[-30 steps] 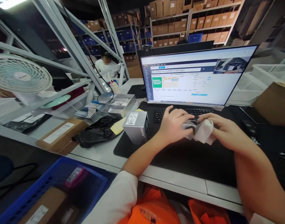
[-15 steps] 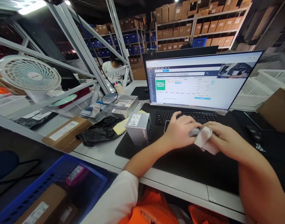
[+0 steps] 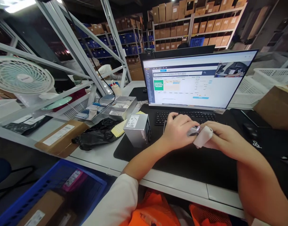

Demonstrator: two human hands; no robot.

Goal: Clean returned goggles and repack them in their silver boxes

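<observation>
At centre frame both hands meet above the black desk mat, just in front of the keyboard. The left hand is closed around a small silvery-dark item, most of it hidden by the fingers; what it is cannot be told. The right hand pinches a white cloth against that item, fingers curled shut on the fabric. Hands, item and cloth touch one another and sit above the mat.

Left of the left hand, a silver box with a white label stands upright on the mat's left edge, near but apart from the wrist. Further left lie a yellow paper, a crumpled black bag and a flat brown parcel close to the desk's front edge. An open metal tray sits behind the box.

The lit monitor closes off the room behind the keyboard. At right, a brown carton and a white basket bound the mat. The open stretch of mat lies below the hands toward the desk's near edge. A white fan occupies the left edge; a blue crate sits lower left below the desk.
</observation>
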